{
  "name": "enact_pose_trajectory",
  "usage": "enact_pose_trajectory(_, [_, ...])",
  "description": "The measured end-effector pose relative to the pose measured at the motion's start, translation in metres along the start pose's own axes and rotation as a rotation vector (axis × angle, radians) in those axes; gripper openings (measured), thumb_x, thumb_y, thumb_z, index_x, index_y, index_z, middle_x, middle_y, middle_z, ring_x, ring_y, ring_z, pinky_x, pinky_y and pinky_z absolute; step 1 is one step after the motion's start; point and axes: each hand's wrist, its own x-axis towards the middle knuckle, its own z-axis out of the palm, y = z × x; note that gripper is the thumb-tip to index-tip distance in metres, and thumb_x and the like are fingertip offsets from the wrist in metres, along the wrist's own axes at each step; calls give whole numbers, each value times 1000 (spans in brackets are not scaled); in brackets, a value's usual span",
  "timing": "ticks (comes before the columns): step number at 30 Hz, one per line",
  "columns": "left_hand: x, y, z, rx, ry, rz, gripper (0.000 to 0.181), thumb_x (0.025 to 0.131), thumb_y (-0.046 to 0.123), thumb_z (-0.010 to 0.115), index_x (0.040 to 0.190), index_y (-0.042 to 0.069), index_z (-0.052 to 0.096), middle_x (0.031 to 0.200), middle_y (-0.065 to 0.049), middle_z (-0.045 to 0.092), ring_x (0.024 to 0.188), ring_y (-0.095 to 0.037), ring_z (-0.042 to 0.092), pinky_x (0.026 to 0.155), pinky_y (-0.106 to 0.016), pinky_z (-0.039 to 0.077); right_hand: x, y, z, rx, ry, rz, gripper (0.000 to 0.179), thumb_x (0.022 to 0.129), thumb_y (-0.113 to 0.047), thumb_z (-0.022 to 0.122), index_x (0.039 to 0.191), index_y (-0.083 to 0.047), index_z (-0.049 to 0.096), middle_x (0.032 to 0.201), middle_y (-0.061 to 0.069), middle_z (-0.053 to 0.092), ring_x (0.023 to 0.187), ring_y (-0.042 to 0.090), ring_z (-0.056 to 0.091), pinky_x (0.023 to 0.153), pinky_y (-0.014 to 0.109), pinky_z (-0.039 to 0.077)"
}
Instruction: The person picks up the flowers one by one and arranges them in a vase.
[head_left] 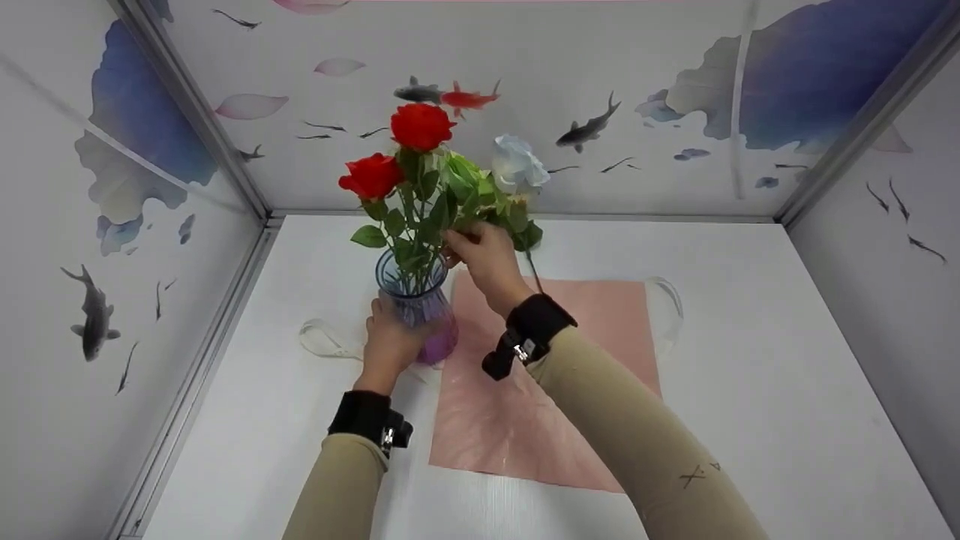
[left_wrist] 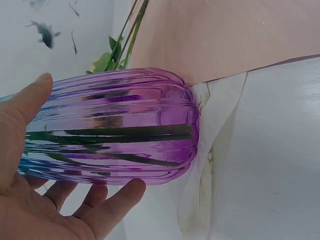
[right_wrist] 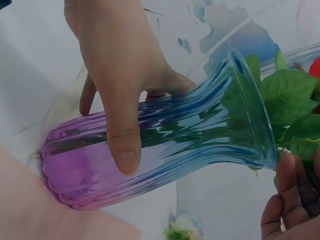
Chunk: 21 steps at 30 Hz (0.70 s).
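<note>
A ribbed glass vase (head_left: 442, 334), blue at the mouth and purple at the base, stands at the pink sheet's left edge. My left hand (head_left: 391, 341) holds its body, with the thumb (right_wrist: 123, 145) on one side and fingers (left_wrist: 112, 205) on the other. Two red roses (head_left: 421, 127) with green leaves rise from the vase, and their stems show through the glass. Beside the rim, my right hand (head_left: 491, 262) pinches at a stem among the leaves; its fingers (right_wrist: 295, 195) partly hide the grip. Behind that hand are a white rose (head_left: 517, 163) and greenish blooms (head_left: 463, 178).
A pink sheet (head_left: 547, 375) covers the middle of the white table (head_left: 750, 390). Pale ribbon loops (head_left: 326, 339) stick out at its left and right. Printed wall panels (head_left: 585, 67) enclose the back and sides.
</note>
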Motion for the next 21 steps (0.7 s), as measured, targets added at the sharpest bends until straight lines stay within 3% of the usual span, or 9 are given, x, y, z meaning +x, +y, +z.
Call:
enact_pose_trajectory(7, [-1,1,1,0,5,17,118,79,48,81,160,0,9,151,-23,33,138,-47,37,109,-60,40,2,0,-1,-90,-11,44,18,103,-18,61,110,-3,68,100,9,67,95,20,62,85,32,49])
enact_pose_trajectory(16, [0,3,1,14,9,8,117,80,49,81,159,-2,11,149,-25,34,138,-48,37,110,-59,39,2,0,2,-107,-71,89,30,104,-15,58,131,-2,63,130,12,66,126,24,58,109,37,44])
enact_pose_trajectory(18, [0,3,1,12,13,10,117,79,49,81,159,-3,12,149,-26,35,138,-49,38,110,-60,39,1,0,3,-119,-87,88,31,106,-15,54,133,-3,63,131,10,65,127,21,57,110,37,42])
enact_pose_trajectory(21, [0,2,1,14,21,24,116,79,49,81,158,-4,13,148,-27,36,136,-50,39,110,-60,39,-1,-1,6,-142,-117,80,32,109,-16,47,135,-5,63,118,4,63,113,15,55,100,31,41])
